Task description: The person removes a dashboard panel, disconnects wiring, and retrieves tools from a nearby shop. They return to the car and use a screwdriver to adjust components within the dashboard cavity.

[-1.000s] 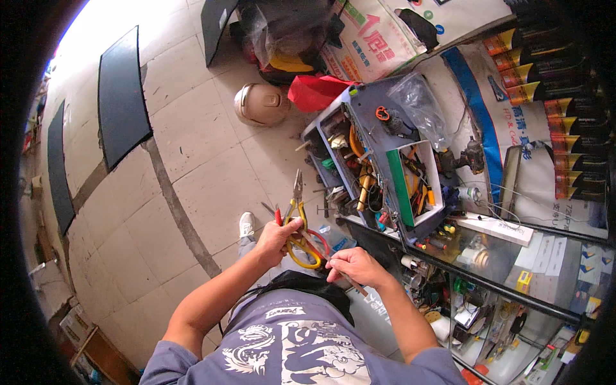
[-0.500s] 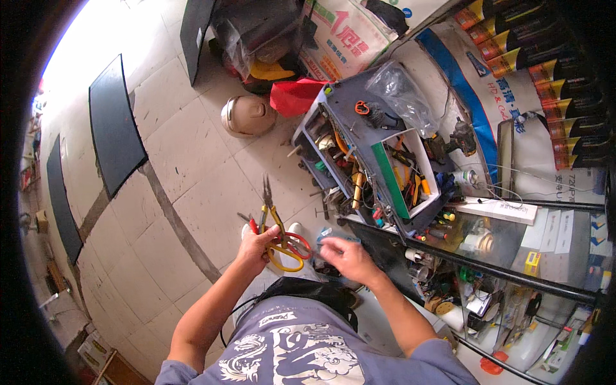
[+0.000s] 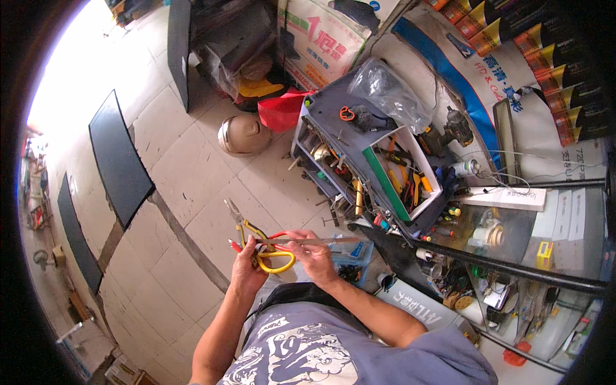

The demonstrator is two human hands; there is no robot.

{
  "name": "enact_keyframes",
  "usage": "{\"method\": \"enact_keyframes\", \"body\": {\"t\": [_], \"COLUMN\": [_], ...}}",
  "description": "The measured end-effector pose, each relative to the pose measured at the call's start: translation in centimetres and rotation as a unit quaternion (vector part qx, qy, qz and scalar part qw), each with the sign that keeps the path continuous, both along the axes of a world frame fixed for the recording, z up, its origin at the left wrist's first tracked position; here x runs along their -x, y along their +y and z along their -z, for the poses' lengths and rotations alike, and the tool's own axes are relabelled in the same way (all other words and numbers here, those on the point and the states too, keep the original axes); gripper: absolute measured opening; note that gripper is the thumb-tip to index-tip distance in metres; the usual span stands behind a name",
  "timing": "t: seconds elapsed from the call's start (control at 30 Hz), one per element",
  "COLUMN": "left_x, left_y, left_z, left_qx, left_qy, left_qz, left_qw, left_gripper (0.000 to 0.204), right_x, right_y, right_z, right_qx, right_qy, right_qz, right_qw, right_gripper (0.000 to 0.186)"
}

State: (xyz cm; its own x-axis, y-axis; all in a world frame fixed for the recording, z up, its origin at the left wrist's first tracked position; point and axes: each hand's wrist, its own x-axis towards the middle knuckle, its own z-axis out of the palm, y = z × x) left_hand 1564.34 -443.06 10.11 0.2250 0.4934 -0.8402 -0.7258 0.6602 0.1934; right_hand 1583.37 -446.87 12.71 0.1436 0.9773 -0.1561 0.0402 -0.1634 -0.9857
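My left hand (image 3: pixel 246 268) is closed around a bundle of tools in front of my body. Long-nose pliers (image 3: pixel 239 221) with yellow-and-dark handles point up and away from it. A big yellow loop handle (image 3: pixel 277 269), apparently of scissors, sticks out to its right. Red handle parts show too, one at the thumb side and one curved behind. My right hand (image 3: pixel 314 258) pinches a long, thin metal strip (image 3: pixel 337 241), brownish toward its right end; its exact kind is unclear. The strip's left end reaches the bundle, and whether it touches is hidden.
A grey tool cart (image 3: pixel 346 96) full of hand tools stands at the right, bearing a green-and-white box (image 3: pixel 387 187). Beside it runs a glass counter (image 3: pixel 513 247). A beige helmet (image 3: pixel 244 135) sits on the tiled floor. A blue clear case (image 3: pixel 359 256) lies beyond my right hand.
My right hand has moved left to the bundle and now visibly holds the thin metal strip. The pliers have tilted left in my left hand. The whole view has shifted somewhat.
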Motion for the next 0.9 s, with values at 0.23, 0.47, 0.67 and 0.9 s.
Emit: {"method": "enact_keyframes", "body": {"t": [0.23, 0.47, 0.67, 0.9], "left_x": [9.8, 31.7, 52.5, 68.7], "left_y": [3.5, 9.4, 14.9, 19.8], "left_z": [0.2, 4.3, 4.4, 9.7], "left_qx": [-0.099, -0.14, -0.164, -0.078], "left_qy": [-0.005, 0.121, 0.177, 0.299], "left_qz": [-0.022, -0.06, -0.062, 0.001], "left_qw": [0.995, 0.981, 0.968, 0.951], "left_gripper": [0.029, 0.02, 0.024, 0.018], "right_x": [9.6, 18.3, 18.4, 15.5], "right_y": [7.5, 19.5, 23.2, 14.7], "right_z": [-1.4, 1.5, 9.3, 23.7], "right_qx": [0.064, 0.029, 0.152, 0.503], "right_qy": [0.076, 0.046, -0.259, -0.408], "right_qz": [0.063, 0.151, 0.108, -0.127], "right_qw": [0.993, 0.987, 0.948, 0.751], "right_gripper": [0.022, 0.028, 0.034, 0.007]}}
